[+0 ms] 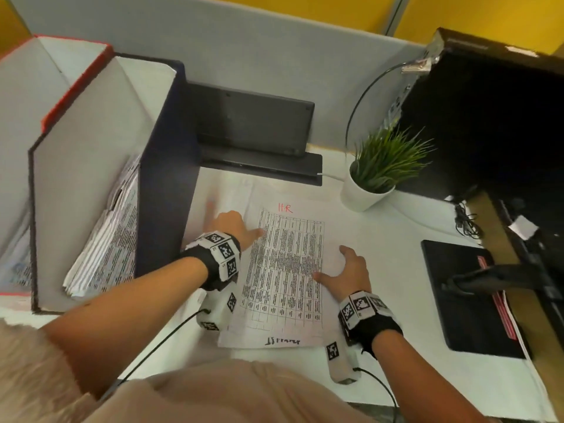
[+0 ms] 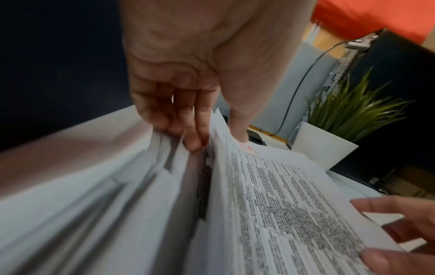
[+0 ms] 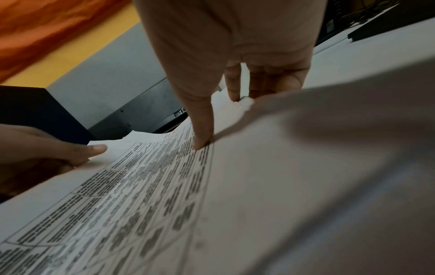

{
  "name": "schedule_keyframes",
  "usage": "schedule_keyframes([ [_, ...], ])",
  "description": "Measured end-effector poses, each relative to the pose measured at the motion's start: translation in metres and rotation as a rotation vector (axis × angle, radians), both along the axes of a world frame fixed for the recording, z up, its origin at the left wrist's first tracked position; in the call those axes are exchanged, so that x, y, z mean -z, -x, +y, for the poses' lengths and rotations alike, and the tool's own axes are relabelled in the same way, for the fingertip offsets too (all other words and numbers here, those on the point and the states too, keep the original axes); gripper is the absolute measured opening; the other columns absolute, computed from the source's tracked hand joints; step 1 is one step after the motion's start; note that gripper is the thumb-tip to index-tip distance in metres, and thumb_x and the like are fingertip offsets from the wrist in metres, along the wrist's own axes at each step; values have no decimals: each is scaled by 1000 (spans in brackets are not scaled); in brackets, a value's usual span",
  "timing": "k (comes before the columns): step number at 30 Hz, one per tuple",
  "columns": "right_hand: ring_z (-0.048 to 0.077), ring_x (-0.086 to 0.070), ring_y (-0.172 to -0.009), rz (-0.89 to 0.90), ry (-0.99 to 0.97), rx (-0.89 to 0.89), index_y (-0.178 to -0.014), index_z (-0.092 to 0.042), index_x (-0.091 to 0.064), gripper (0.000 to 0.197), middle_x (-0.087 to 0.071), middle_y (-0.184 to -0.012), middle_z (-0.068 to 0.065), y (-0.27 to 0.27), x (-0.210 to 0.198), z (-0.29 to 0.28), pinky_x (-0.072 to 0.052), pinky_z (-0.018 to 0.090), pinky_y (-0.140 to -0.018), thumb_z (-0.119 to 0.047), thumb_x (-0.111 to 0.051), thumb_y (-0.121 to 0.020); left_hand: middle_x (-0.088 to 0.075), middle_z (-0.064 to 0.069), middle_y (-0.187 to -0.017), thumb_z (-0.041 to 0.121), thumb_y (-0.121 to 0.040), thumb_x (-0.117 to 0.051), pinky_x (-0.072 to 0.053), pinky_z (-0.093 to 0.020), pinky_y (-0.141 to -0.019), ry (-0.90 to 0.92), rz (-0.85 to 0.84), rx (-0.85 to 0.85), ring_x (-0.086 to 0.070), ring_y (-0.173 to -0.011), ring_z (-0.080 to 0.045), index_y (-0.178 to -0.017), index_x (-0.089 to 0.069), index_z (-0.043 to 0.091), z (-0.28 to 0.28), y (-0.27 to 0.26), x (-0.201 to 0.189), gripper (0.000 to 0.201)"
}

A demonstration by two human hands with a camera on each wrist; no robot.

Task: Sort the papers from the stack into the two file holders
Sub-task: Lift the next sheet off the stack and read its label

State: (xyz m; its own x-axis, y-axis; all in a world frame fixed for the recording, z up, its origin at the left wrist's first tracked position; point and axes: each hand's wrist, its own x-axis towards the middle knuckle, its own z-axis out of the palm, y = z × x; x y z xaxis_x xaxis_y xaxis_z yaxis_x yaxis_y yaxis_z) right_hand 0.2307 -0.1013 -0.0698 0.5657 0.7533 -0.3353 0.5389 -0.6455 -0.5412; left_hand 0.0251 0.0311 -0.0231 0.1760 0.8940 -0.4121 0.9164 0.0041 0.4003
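Both hands are on the white printed sheet marked "HR" in red (image 1: pixel 287 270), atop the stack on the white desk (image 1: pixel 396 239). Left hand (image 1: pixel 232 225) pinches its left edge, thumb on top, fingers underneath; right hand (image 1: pixel 348 274) grips the right edge likewise. Left of that sheet, the dark blue cardboard file holder (image 1: pixel 164 166) carries leaning printed papers (image 1: pixel 106 239); beyond it, the red-edged white file holder (image 1: pixel 61 87), contents too blurred to tell.
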Motion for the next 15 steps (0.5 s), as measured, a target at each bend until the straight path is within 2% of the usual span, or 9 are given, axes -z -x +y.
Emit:
schedule_keyframes([
  [2, 29, -39, -126, -44, 48, -22, -141, -23, -31, 100, -39, -135, 11, 2, -2, -1, -37, 39, -103, -46, -83, -59, -51, 0, -52, 56, -75, -66, -42, -24, -48, -20, -29, -11, -50, -48, -17, -58, -50, 13, 1, -1, 0, 49],
  [5, 27, -33, -123, -178, 44, -48, -138, -26, -34, 102, -35, -131, 8, 4, -6, -2, -34, 39, -102, -51, -84, -53, -49, -2, -54, 38, -78, -71, -45, -26, -52, -64, -125, -57, -49, -50, -18, -57, -52, 14, 2, 0, 0, 37],
  [7, 25, -33, -120, -173, -68, -73, -137, -26, -37, 98, -34, -127, 6, 5, -8, -1, -35, 38, -102, -43, -86, -54, -40, -1, -50, 29, -83, -67, -39, -23, -48, -77, -137, -38, -41, -47, -17, -52, -43, 14, 0, 3, -1, 42],
  [8, 24, -36, -118, -112, -135, -78, -136, -24, -37, 94, -36, -125, 6, 5, -9, 1, -37, 37, -102, -36, -87, -56, -39, -2, -51, 25, -86, -64, -38, -23, -48, -95, -129, -21, -40, -47, -17, -52, -42, 13, -3, 5, -2, 42],
  [10, 20, -48, -106, 62, -223, -48, -136, -22, -37, 88, -43, -118, 6, 4, -12, 4, -45, 35, -96, -22, -85, -62, -52, -7, -63, 17, -91, -57, -42, -26, -55, -197, -147, 41, -51, -58, -21, -64, -58, 9, -8, 8, -5, 28],
  [11, 16, -51, -96, 144, -233, -15, -137, -23, -37, 86, -47, -113, 6, 4, -14, 5, -48, 30, -86, -20, -84, -65, -59, -10, -76, 11, -92, -54, -45, -28, -63, -272, -202, 80, -57, -70, -24, -80, -68, 7, -11, 9, -8, 18],
  [12, 14, -53, -88, 217, -229, 31, -136, -24, -36, 84, -51, -108, 5, 3, -16, 7, -48, 25, -76, -19, -83, -67, -62, -11, -89, 7, -92, -52, -46, -28, -71, -345, -273, 110, -58, -81, -24, -97, -70, 8, -14, 11, -10, 19],
  [13, 12, -54, -84, 282, -219, 82, -136, -25, -35, 83, -53, -106, 4, 2, -17, 8, -46, 22, -72, -21, -82, -68, -62, -9, -97, 3, -92, -50, -44, -24, -76, -402, -344, 134, -58, -88, -21, -107, -68, 9, -18, 12, -12, 24],
  [15, 16, -58, -88, 384, -211, 172, -135, -28, -35, 82, -54, -105, 3, -3, -17, 8, -48, 27, -78, -23, -81, -68, -63, 0, -96, -1, -91, -48, -40, -16, -77, -417, -488, 123, -56, -85, -12, -105, -67, 9, -22, 14, -14, 26],
])
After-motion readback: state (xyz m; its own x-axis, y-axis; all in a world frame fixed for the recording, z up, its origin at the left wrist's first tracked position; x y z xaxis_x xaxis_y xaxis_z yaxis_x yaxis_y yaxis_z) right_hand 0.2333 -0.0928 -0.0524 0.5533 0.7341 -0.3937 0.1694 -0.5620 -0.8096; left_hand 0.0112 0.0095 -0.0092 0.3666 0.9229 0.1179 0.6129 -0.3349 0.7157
